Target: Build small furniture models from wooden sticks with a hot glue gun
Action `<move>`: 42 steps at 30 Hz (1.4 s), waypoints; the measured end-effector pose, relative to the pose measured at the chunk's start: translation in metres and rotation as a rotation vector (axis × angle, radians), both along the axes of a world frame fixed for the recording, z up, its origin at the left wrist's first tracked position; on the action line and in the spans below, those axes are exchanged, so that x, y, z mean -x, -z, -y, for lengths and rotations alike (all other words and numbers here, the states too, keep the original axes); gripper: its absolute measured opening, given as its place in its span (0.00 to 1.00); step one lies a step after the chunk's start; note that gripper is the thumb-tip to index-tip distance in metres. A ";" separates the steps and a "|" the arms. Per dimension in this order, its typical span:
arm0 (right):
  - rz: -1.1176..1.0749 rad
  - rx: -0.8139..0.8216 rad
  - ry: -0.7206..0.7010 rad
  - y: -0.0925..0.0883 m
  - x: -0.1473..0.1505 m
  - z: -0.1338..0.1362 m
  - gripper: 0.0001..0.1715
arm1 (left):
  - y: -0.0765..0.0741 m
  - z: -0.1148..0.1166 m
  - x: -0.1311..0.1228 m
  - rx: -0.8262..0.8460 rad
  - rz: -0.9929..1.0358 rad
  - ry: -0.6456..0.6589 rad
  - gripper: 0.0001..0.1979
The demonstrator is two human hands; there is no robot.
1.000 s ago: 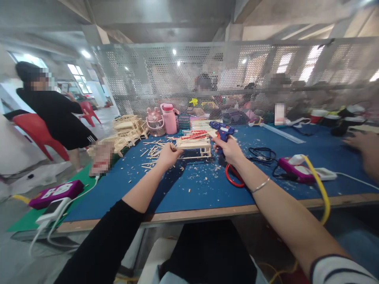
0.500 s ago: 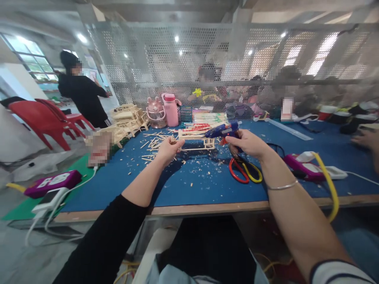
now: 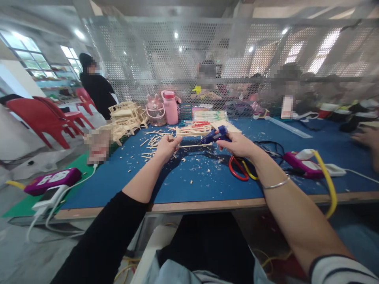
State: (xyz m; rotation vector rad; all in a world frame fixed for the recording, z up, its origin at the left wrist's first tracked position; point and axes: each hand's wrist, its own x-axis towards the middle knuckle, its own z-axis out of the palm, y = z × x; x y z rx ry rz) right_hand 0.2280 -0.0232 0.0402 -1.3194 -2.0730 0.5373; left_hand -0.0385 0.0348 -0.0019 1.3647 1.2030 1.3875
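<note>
The wooden frame (image 3: 194,146) is above the middle of the desk (image 3: 189,193), at its far half, between the two hands, and just to the right of the loose sticks (image 3: 151,142). It is made of thin pale bars, so I judge that it is very light and rather stiff, but fragile at the joints; dry wood should not be slippery. The better place to hold seems to be its end, where bars meet, with a light pinch, because a long bar alone could bend or break off. The left hand (image 3: 168,147) does so: its grip is closed, with thumb and fingers pinching the left end of the frame. The right hand (image 3: 237,144) has its grip wrapped on the glue gun (image 3: 215,135), which looks heavier and hard; I would hold it only by the handle and keep the skin away from the nozzle, which is probably hot. Whether the trigger is pressed, I cannot tell. Compared with half a second ago, the gun is lower and more to the left, and its nozzle now points down to the left, near the lower bar; the right end of the frame is more covered by it. A pale board (image 3: 229,127) behind the gun shows more clearly, while the yellow handle loop (image 3: 250,172) is more hidden by the right forearm.
</note>
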 end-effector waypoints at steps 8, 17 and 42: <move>-0.019 0.006 0.007 0.003 0.001 -0.002 0.23 | -0.002 0.003 -0.001 -0.005 -0.005 0.004 0.19; -0.004 -0.017 -0.006 0.005 -0.001 -0.004 0.24 | -0.001 0.002 -0.001 -0.021 -0.024 0.002 0.21; -0.423 0.076 -0.054 0.003 -0.002 -0.002 0.21 | 0.002 0.001 0.001 -0.010 -0.019 0.013 0.18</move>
